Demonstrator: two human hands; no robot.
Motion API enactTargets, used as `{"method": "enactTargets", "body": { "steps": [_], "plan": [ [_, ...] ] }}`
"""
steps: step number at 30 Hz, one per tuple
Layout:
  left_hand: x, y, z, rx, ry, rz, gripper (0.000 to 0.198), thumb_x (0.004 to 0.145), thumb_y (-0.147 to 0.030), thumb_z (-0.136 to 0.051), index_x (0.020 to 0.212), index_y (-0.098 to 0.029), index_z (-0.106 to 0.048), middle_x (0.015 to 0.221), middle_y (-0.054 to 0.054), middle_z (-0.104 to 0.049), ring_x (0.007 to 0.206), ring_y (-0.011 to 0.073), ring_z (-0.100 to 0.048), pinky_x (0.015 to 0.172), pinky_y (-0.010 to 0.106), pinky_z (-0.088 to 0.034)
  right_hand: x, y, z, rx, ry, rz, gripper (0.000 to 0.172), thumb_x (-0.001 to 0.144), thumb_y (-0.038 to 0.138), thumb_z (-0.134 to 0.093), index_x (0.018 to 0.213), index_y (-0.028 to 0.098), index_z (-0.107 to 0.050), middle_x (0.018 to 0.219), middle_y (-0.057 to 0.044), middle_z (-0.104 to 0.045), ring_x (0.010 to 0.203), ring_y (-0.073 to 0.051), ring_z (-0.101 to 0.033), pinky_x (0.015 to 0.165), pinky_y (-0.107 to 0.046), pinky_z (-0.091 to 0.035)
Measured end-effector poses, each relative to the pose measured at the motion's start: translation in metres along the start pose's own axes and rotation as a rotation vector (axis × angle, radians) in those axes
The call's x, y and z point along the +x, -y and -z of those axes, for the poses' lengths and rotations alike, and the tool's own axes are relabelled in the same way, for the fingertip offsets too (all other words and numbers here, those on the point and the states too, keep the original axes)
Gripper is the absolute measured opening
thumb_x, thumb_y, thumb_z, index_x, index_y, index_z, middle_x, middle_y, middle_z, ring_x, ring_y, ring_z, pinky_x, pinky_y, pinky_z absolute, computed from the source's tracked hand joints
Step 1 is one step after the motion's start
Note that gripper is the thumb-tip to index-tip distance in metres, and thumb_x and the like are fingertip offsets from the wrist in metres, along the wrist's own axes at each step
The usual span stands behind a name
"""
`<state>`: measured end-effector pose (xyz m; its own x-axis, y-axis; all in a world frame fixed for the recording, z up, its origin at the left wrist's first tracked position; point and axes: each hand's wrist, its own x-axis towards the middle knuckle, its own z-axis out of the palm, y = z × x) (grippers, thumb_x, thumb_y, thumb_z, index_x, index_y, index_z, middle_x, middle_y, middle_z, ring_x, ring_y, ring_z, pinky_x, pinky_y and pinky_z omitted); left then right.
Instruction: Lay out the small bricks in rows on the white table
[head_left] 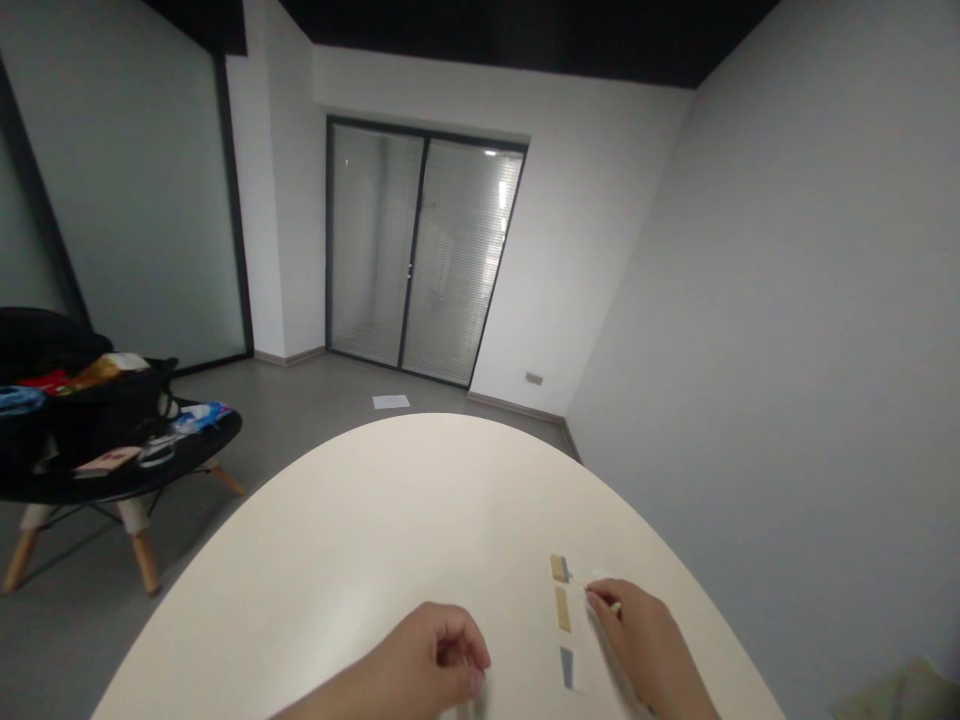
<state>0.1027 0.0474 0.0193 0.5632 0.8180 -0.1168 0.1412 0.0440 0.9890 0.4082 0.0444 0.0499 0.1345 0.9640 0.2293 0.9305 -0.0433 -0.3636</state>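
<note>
1. Currently, the left hand sits at lower centre of the frame over the white oval table. Its fingers are loosely curled. No held item is visible, though the inner palm is hidden.
2. The right hand, at lower right, pinches a thin pale stick between its fingertips.
3. Three small strips lie in a column on the tabletop, just left of the right hand: a tan-and-blue strip, a tan strip and a blue-grey strip. The stick's far end reaches near the top strip.
4. At far left, a black round table on wooden legs bears a black bag.
5. At upper centre, a sheet of paper lies on the grey floor before a glazed sliding door.
</note>
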Motion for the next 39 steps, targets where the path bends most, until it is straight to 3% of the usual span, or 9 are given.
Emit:
{"method": "enactTargets", "body": {
  "steps": [6,10,13,18,22,26,30,32,39],
  "plan": [
    [-0.009,-0.014,-0.001,0.23,-0.002,0.068,0.022,0.064,-0.016,-0.063,0.08,-0.016,-0.078,0.066,-0.002,-0.061,0.065,0.0128,-0.054,0.058,0.021,-0.037,-0.001,0.007,-0.004,-0.139,0.159,-0.097,0.027,0.083,0.021,-0.05,0.077,0.023,-0.076,0.086,-0.007,-0.078,0.083,-0.023,-0.07,0.072,-0.03,-0.044],
    [-0.012,-0.021,0.001,0.325,0.011,0.047,0.023,0.067,-0.017,-0.063,0.083,-0.016,-0.079,0.07,-0.001,-0.065,0.068,0.014,-0.058,0.059,0.02,-0.04,0.0,0.01,-0.007,-0.146,0.18,-0.112,0.024,0.083,0.019,-0.052,0.076,0.024,-0.075,0.086,-0.006,-0.078,0.084,-0.023,-0.069,0.071,-0.029,-0.042],
    [-0.011,-0.021,0.002,0.385,0.06,-0.05,0.022,0.069,-0.017,-0.064,0.085,-0.02,-0.08,0.075,0.0,-0.069,0.07,0.015,-0.061,0.061,0.021,-0.043,0.0,0.012,-0.008,-0.141,0.175,-0.112,0.023,0.082,0.019,-0.053,0.077,0.024,-0.075,0.086,-0.006,-0.078,0.084,-0.023,-0.069,0.072,-0.029,-0.043],
    [-0.005,-0.013,0.002,0.524,0.234,-0.382,0.024,0.07,-0.006,-0.062,0.076,-0.021,-0.08,0.063,-0.001,-0.069,0.064,0.015,-0.061,0.07,0.022,-0.046,0.0,0.015,-0.007,-0.133,0.18,-0.13,0.024,0.081,0.018,-0.053,0.079,0.024,-0.076,0.089,-0.007,-0.078,0.087,-0.024,-0.07,0.073,-0.03,-0.044],
    [-0.004,-0.011,0.005,0.599,0.208,-0.454,0.022,0.075,-0.007,-0.064,0.082,-0.021,-0.08,0.07,0.001,-0.073,0.071,0.017,-0.063,0.078,0.024,-0.045,0.0,0.014,-0.008,-0.14,0.186,-0.117,0.025,0.08,0.017,-0.052,0.079,0.024,-0.076,0.088,-0.007,-0.078,0.087,-0.024,-0.071,0.074,-0.03,-0.045],
    [-0.001,-0.004,0.008,0.646,0.239,-0.545,0.016,0.082,-0.017,-0.063,0.083,-0.021,-0.078,0.068,0.002,-0.071,0.067,0.0166,-0.061,0.074,0.025,-0.044,0.001,0.013,-0.009,-0.157,0.176,-0.104,0.026,0.08,0.017,-0.052,0.081,0.024,-0.077,0.09,-0.007,-0.078,0.088,-0.025,-0.071,0.074,-0.03,-0.045],
    [0.003,0.004,0.01,0.635,0.35,-0.644,0.027,0.091,-0.033,-0.061,0.07,-0.02,-0.072,0.06,0.001,-0.063,0.061,0.0152,-0.057,0.067,0.025,-0.041,0.001,0.01,-0.01,-0.165,0.175,-0.123,0.025,0.079,0.018,-0.053,0.079,0.026,-0.077,0.089,-0.006,-0.079,0.088,-0.024,-0.071,0.074,-0.029,-0.045],
    [0.004,0.007,0.01,0.641,0.35,-0.648,0.035,0.092,-0.037,-0.061,0.061,-0.019,-0.064,0.059,0.001,-0.06,0.061,0.0145,-0.055,0.064,0.025,-0.039,0.002,0.009,-0.01,-0.17,0.177,-0.124,0.026,0.079,0.018,-0.052,0.079,0.026,-0.077,0.088,-0.005,-0.078,0.087,-0.024,-0.071,0.073,-0.029,-0.045],
    [0.008,0.011,0.01,0.651,0.379,-0.633,0.045,0.084,-0.028,-0.068,0.047,-0.019,-0.044,0.053,-0.003,-0.049,0.054,0.0124,-0.047,0.057,0.025,-0.035,0.0,0.013,-0.008,-0.175,0.163,-0.122,0.027,0.081,0.018,-0.051,0.079,0.026,-0.077,0.087,-0.005,-0.078,0.086,-0.023,-0.071,0.071,-0.029,-0.044]
  ]
}}
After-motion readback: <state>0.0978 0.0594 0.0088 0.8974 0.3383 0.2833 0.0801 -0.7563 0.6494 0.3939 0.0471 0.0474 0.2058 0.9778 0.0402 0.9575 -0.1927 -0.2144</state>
